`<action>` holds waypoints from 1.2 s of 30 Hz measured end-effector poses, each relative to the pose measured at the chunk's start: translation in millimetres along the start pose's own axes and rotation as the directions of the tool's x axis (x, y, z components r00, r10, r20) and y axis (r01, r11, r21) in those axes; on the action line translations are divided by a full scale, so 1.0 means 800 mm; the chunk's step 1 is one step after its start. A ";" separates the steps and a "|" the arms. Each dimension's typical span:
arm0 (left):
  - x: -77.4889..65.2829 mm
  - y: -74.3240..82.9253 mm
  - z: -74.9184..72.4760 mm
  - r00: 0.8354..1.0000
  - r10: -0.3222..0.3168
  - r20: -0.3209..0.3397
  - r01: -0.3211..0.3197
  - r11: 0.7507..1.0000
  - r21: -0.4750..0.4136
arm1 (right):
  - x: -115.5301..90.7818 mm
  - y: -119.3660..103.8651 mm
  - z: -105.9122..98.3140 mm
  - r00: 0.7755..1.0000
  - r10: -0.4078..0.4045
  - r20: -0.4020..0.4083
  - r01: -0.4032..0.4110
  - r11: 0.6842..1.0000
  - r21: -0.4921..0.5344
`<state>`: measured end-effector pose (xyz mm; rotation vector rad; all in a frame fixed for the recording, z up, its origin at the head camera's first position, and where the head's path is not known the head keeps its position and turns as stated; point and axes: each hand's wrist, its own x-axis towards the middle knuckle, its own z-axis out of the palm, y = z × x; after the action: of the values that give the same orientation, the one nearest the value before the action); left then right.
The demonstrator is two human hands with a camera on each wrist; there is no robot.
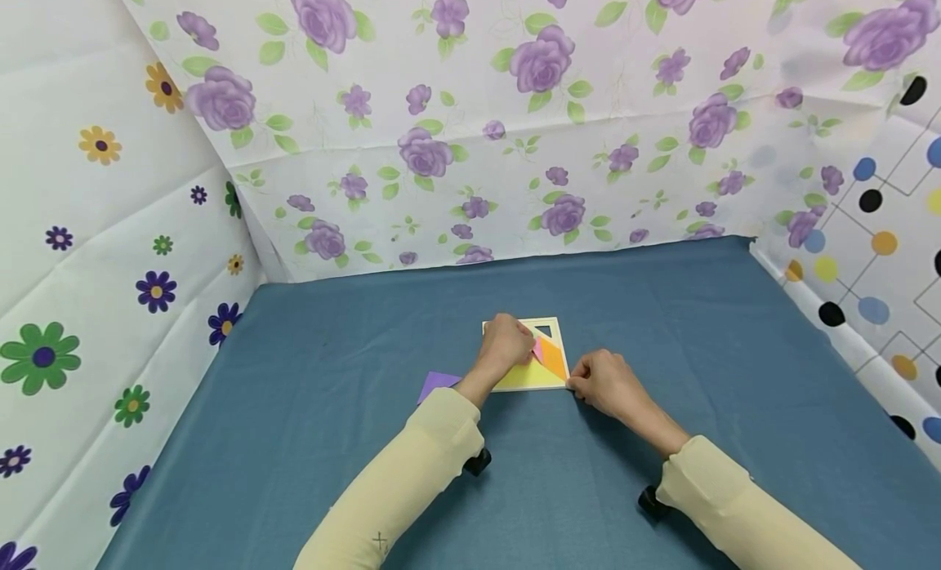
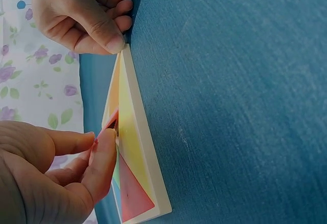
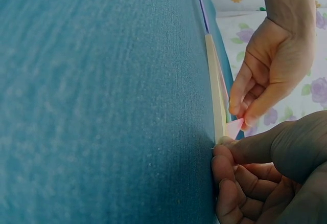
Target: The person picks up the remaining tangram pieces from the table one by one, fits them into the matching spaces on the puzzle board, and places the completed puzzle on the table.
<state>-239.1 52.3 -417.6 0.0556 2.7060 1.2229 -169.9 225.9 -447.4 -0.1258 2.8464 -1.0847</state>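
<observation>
A pale-framed tangram tray (image 1: 561,341) lies flat on the blue cloth. My left hand (image 1: 506,341) pinches a small pink tangram piece (image 3: 234,128) between thumb and fingertips, tilted up over the tray's middle. At the tray's near right corner, my right hand (image 1: 608,382) grips the rim with thumb and curled forefinger. Set in the tray are a large yellow piece (image 1: 525,378), an orange piece (image 1: 553,356) and a red triangle (image 2: 134,196). An unfilled gap (image 1: 544,331) shows near its far right corner. My left hand covers much of the tray's left half in the head view.
A purple piece (image 1: 437,383) lies on the blue cloth (image 1: 331,390) left of the tray, partly behind my left wrist. Flower-printed sheets (image 1: 441,145) hang behind and at the left; a dotted sheet (image 1: 875,268) stands on the right.
</observation>
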 end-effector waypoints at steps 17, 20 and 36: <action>0.004 -0.005 0.000 1.000 0.016 -0.027 -0.013 0.995 0.100 | 0.001 0.000 0.000 1.000 0.000 -0.006 0.000 1.000 0.003; 0.003 -0.004 0.000 1.000 0.012 -0.022 -0.009 0.993 0.120 | 0.000 0.000 0.000 1.000 0.003 -0.004 -0.003 1.000 0.007; 0.003 -0.008 0.000 1.000 0.003 -0.021 0.000 0.989 0.148 | 0.000 0.001 0.000 1.000 -0.008 -0.003 0.008 1.000 0.009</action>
<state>-241.4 48.4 -422.5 0.0636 2.8107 1.0262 -169.6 226.9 -448.0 -0.1346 2.8456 -1.1001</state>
